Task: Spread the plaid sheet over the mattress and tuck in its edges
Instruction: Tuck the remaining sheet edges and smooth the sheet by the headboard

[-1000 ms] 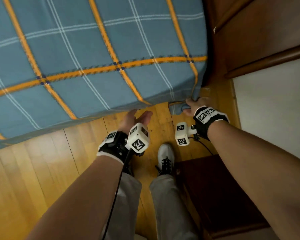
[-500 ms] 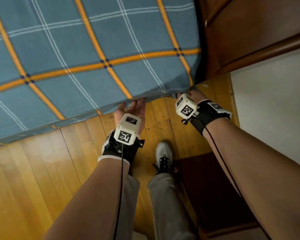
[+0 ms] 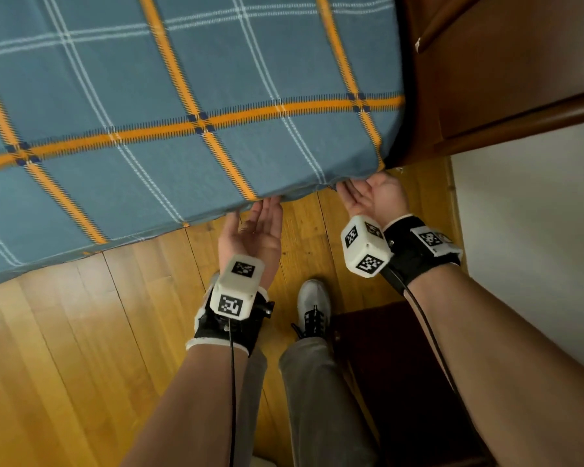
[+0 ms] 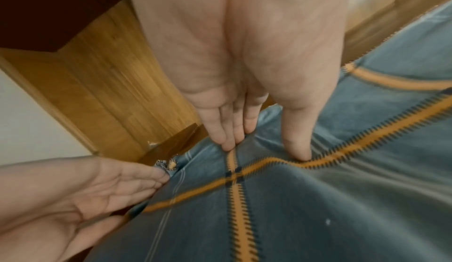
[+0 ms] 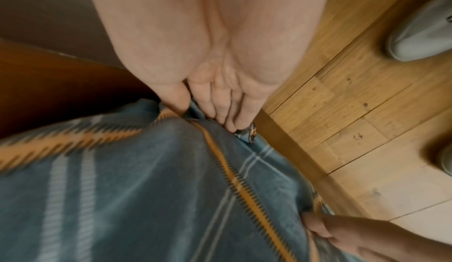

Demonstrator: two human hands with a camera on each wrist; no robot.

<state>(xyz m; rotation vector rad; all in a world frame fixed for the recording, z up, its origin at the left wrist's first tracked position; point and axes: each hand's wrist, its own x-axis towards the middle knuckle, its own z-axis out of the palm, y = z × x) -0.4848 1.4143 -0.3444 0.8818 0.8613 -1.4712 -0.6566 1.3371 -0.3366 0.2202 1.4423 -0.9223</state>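
The blue plaid sheet (image 3: 182, 106) with orange and white stripes lies flat over the mattress and hangs over its near edge. Both hands are palm up at that edge, by the right corner. My left hand (image 3: 253, 214) has straight fingers (image 4: 227, 131) pushing into the fold of the sheet (image 4: 318, 208), thumb pressed on the cloth. My right hand (image 3: 358, 190) sits at the corner, its straight fingers (image 5: 220, 109) pushing the sheet (image 5: 146, 189) in under the mattress. The fingertips of both are hidden under cloth in the head view.
A dark wooden headboard (image 3: 503, 62) stands right against the corner. Below the mattress runs a wooden bed rail (image 5: 293, 154). The floor is wooden planks (image 3: 64, 365). My white shoe (image 3: 312, 305) and a dark low piece of furniture (image 3: 402, 382) are close behind the hands.
My right hand let go of the sheet's corner, turned palm up and slid its fingers under the edge. My left hand moved forward to the edge.
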